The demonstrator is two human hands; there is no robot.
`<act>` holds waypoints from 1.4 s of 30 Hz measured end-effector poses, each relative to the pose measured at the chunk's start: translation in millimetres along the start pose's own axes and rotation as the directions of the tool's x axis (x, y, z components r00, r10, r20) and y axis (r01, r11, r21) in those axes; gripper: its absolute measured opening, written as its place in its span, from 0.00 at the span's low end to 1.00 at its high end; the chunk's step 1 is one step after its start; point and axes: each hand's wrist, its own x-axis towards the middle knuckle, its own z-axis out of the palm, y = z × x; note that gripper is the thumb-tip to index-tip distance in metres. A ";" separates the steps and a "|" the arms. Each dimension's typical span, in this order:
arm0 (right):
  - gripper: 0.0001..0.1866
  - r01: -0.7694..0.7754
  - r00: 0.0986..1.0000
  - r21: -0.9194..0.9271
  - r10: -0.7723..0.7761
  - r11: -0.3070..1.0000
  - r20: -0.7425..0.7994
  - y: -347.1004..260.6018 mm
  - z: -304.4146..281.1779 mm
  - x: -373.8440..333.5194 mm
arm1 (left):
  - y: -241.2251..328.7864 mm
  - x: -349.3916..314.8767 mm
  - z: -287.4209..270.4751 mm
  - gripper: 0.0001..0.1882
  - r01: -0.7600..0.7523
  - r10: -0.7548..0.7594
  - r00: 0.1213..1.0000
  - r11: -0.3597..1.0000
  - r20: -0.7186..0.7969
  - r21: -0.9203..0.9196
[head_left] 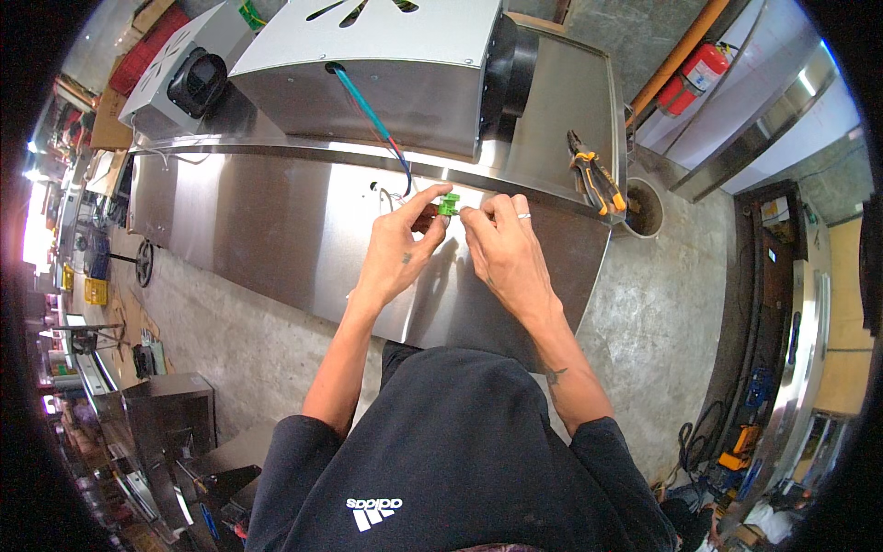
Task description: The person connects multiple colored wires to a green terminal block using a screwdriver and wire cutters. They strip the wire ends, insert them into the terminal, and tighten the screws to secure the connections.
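My left hand (397, 247) pinches a small green terminal block connector (449, 203) between thumb and forefinger, just above the steel surface. Close against its right side, my right hand (508, 253) is closed in a pinch; what its fingertips hold, if anything, is too small to make out. A teal-sheathed cable (364, 109) comes out of a hole in the big metal box (354, 97) and runs down toward my left hand, its inner wires bared near the end. Thin pale wires show beside a small hole in the steel, left of my left fingers.
Combination pliers with orange and black handles (598, 179) lie right of the box at the steel table's (239, 216) edge. Another metal box with a black round fitting (195, 81) stands at back left. Right, a bin (641, 210) sits on the floor, with a red fire extinguisher (694, 81) beyond.
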 end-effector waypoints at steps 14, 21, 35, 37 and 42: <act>0.09 0.096 0.992 -0.106 -0.086 0.990 0.096 5.9 -0.2 3.7 | 2.5 -2.7 0.5 0.22 -0.069 0.069 0.998 0.992 0.000 0.103; 0.13 0.110 0.978 -0.004 -0.108 0.994 0.178 6.1 -8.5 5.8 | 3.1 -2.3 -2.3 0.21 -0.009 0.009 1.000 0.992 -0.004 0.122; 0.07 0.169 0.976 -0.187 -0.138 0.968 0.167 7.5 -13.5 12.3 | -5.3 -5.4 2.0 0.21 -0.037 0.038 0.999 0.993 -0.008 0.113; 0.07 0.118 0.983 -0.120 -0.099 0.986 0.152 1.5 -18.1 13.6 | -5.9 -5.3 2.1 0.21 -0.037 0.040 0.999 0.993 -0.023 0.111; 0.05 0.121 0.979 -0.064 -0.108 0.991 0.175 22.1 -9.7 6.0 | -2.6 -3.6 -3.4 0.21 -0.017 0.018 1.000 0.994 -0.009 0.107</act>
